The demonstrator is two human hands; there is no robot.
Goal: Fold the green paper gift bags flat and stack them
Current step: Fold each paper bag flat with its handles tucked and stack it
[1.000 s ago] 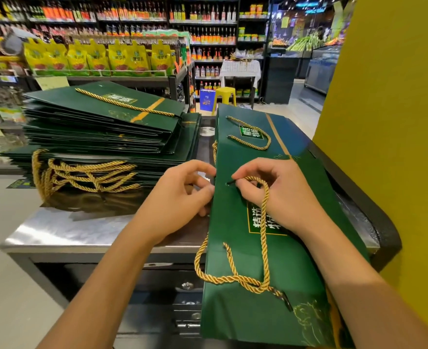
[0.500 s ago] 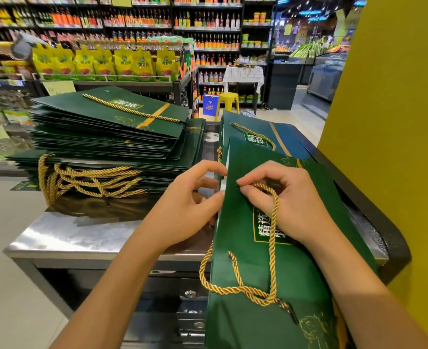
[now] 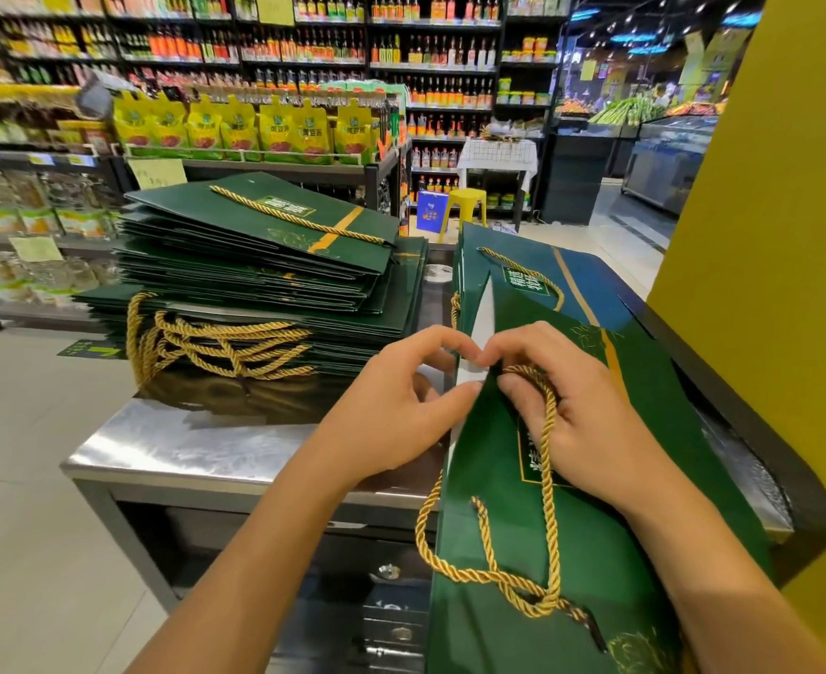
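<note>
Supermarket aisle, bottle shelves in bkgd; a stainless steel table (image 3: 167, 445) in front, a yellow pillar (image 3: 766, 235) at R. A tall stack of flattened dark green paper gift bags (image 3: 255, 265) sits on the table's L half (gold cords hang over its near side). One dark green paper gift bag (image 3: 498, 552) lies at the table's R, overhanging the front edge. The left hand (image 3: 401, 411) pinches its L edge, white inside showing. The right hand (image 3: 581, 420) pinches its gold twisted rope handle (image 3: 549, 479) btw thumb and forefinger.

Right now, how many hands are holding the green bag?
2. The left hand pinches the bag's opened edge from the left. The right hand pinches it from the right, beside the rope.
</note>
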